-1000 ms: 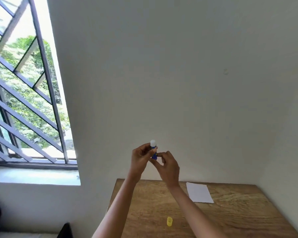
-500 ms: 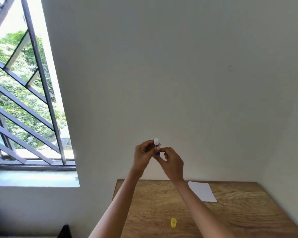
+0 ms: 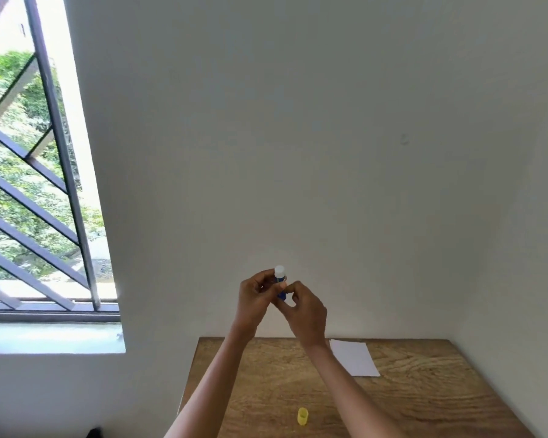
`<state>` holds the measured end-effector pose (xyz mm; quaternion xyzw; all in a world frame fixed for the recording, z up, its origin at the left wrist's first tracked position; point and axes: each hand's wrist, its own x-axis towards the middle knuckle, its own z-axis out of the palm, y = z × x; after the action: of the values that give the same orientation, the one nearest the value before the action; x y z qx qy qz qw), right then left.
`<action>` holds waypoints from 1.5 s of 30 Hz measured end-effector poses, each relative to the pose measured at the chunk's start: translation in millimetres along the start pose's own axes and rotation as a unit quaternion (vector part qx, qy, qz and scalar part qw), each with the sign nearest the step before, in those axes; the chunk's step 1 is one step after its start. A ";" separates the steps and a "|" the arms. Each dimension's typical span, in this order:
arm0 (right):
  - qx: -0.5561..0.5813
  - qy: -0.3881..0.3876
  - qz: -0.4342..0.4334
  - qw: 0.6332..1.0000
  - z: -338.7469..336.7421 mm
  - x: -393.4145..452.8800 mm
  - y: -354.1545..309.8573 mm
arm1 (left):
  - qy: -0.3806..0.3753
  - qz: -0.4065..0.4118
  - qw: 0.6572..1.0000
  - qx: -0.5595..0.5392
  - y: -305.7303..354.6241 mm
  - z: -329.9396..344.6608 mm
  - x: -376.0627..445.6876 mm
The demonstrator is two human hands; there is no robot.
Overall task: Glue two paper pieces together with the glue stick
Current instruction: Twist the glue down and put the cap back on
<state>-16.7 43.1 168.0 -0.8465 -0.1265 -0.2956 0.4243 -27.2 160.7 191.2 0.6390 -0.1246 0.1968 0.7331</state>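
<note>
Glue stick (image 3: 280, 283) held upright above the wooden table (image 3: 424, 396), pinched between left hand (image 3: 256, 298) and right hand (image 3: 304, 311).
Light, rigid, smooth barrel: grip mid-body; right fingers apparently twist the base. Yellow cap (image 3: 302, 416) at 6 o'clock, paper (image 3: 355, 358) at 4 o'clock.

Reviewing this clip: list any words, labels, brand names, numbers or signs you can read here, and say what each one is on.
None can be read.
Glue stick, held up between the left hand and right hand: only its white tip and blue barrel show; any label is hidden by the fingers or too small.
White paper on the wooden table: looks blank.
Yellow cap: no marking visible.
</note>
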 end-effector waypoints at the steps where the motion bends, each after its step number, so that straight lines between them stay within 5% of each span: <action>1: 0.021 -0.002 0.003 1.000 0.1 -3.3 2.7 | 0.000 -0.001 1.000 0.000 -2.5 2.7 -3.5; 8: 0.051 -0.168 -0.065 0.982 -14.2 -9.6 24.0 | 0.022 -0.009 1.000 0.011 -7.4 8.3 -20.4; 12: -0.012 -0.067 -0.060 0.996 -17.8 -16.1 23.6 | 0.013 -0.011 1.000 0.008 -1.5 17.0 -22.4; 15: 0.048 -0.010 -0.018 0.999 -20.8 -16.7 18.8 | 0.001 -0.006 1.000 0.007 3.1 24.3 -21.5; 21: 0.056 -0.182 -0.080 0.978 -33.7 -3.6 25.2 | 0.005 -0.006 1.000 -0.006 5.4 24.8 -18.0; 27: 0.022 -0.015 -0.033 0.999 -26.6 -7.9 28.9 | -0.018 -0.007 1.000 0.004 5.2 32.6 -15.7; 34: 0.069 -0.210 -0.060 0.973 -32.6 1.4 32.3 | -0.031 -0.016 0.999 -0.002 1.3 23.3 -13.7; 38: -0.012 -0.135 -0.047 0.990 -27.9 2.8 34.5 | -0.028 -0.011 1.000 -0.003 0.8 22.1 -10.5; 41: 0.027 -0.067 -0.022 0.997 -19.0 -2.2 34.1 | -0.038 -0.013 0.999 -0.001 -0.3 22.6 -8.6; 45: 0.063 -0.112 -0.031 0.991 -18.5 -0.4 35.9 | -0.038 -0.019 0.999 -0.004 -3.3 16.5 -6.4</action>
<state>-7.6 6.7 153.3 -0.8418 -0.2176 -0.2029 0.4505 -30.3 143.2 188.0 0.6453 -0.1412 0.1579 0.7339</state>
